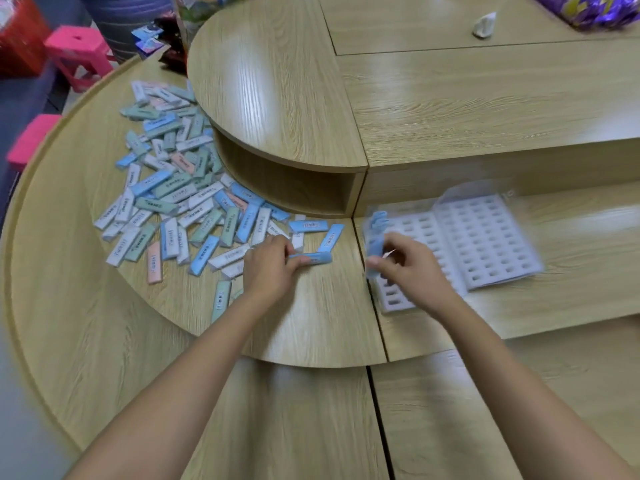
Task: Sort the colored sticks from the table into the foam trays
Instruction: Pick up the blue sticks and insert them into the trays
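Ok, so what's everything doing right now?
Left hand, gripping a level blue stick.
Right hand, pinching a second blue stick over the trays, blurred.
Foam trays, lying flat, most slots empty.
Stick pile, loose and unsorted.

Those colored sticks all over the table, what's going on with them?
A person is sorting them by hand. The left hand pinches one blue stick that lies on the table at the near edge of the loose pile. The right hand holds a second blue stick, blurred, over the left end of the white foam tray. A few blue ones already stand at that end; most slots look empty.
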`<control>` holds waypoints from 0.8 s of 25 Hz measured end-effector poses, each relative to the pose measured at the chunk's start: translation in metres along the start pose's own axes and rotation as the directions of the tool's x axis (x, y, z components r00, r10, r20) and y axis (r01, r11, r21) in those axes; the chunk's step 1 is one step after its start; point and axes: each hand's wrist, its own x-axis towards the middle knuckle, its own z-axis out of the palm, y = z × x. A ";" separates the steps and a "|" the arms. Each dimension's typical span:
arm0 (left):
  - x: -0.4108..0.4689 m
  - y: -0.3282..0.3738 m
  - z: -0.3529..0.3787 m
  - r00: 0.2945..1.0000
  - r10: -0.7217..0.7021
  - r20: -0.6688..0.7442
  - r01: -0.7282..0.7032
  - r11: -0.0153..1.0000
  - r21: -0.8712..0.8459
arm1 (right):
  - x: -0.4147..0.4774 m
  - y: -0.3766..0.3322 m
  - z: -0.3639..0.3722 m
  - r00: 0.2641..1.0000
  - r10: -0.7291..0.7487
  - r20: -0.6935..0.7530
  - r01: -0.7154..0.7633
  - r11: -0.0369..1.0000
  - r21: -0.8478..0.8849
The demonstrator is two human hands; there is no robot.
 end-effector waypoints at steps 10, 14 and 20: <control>-0.018 0.057 -0.011 0.914 0.361 -0.186 -0.402 0.868 -0.291 | 0.009 0.040 -0.048 0.987 -0.024 -0.158 0.036 0.997 0.075; -0.006 0.088 0.004 0.881 0.424 -0.207 -0.467 0.849 -0.246 | 0.016 0.049 -0.046 0.987 -0.061 -0.147 0.081 0.988 0.131; 0.006 0.096 0.023 0.862 0.491 -0.128 -0.505 0.854 -0.124 | 0.022 0.059 -0.042 0.984 -0.119 -0.133 0.142 0.975 0.172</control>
